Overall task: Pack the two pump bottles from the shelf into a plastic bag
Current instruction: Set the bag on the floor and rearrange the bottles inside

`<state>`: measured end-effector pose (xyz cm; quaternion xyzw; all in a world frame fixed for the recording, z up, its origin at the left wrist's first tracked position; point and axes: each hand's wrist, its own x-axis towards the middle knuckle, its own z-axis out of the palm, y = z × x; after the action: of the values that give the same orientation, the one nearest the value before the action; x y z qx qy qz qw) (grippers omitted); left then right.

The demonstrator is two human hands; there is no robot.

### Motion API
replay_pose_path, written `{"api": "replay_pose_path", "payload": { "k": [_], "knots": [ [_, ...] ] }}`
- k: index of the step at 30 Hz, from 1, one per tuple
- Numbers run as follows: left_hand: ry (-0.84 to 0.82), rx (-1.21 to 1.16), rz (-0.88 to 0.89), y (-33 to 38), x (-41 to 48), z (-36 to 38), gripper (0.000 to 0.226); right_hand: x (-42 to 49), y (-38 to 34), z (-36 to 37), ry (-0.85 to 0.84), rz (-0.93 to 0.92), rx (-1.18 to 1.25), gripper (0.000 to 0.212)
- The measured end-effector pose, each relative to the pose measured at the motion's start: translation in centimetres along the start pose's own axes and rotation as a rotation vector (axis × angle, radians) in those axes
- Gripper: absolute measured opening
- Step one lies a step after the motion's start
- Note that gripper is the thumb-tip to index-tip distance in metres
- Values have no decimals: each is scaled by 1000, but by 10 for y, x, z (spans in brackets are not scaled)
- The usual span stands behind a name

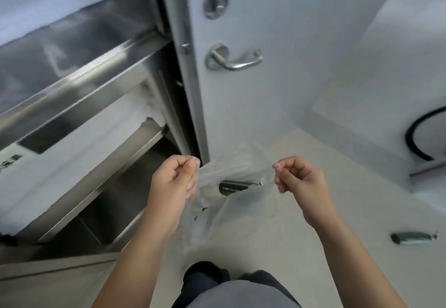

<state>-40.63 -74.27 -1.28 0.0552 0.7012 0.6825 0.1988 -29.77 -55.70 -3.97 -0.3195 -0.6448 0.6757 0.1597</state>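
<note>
Your left grip (172,182) and your right grip (298,179) each pinch the top edge of the plastic bag (217,211). Thumb and fingers are pressed together on the thin film, and they pull the bag's mouth wide.

A big steel shelf (79,71) stands on your left, and the white door (265,90) is right in front of you. Under you is the pale floor (301,247). The clear bag hangs between your two grips.

One dark pump bottle (237,187) shows through the plastic. It looks like it is inside the bag, but you cannot be sure. The second pump bottle (412,237) lies on its side on the floor, well off to your right.

It looks like you are about halfway, with one bottle left to pack. Next, one grip needs to let go and reach down for that bottle. The other grip needs to hold the bag up and open.
</note>
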Motion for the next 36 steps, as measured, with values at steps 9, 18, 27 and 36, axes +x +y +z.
{"api": "replay_pose_path", "payload": {
  "k": [9, 18, 27, 36],
  "knots": [
    [-245, 79, -60, -11, -32, 148, 18, -36, 34, -147, 254, 108, 81, 16],
    [-507, 139, -83, -33, -54, 275, 17, -80, 56, -264, 545, 129, 154, 18],
    [-795, 190, -83, -38, -49, 406, 18, -79, 69, -350, 895, 165, 252, 22],
    [-1124, 216, -111, -25, 9, 560, 17, -17, 63, -429, 1215, 206, 310, 21]
  ]
}}
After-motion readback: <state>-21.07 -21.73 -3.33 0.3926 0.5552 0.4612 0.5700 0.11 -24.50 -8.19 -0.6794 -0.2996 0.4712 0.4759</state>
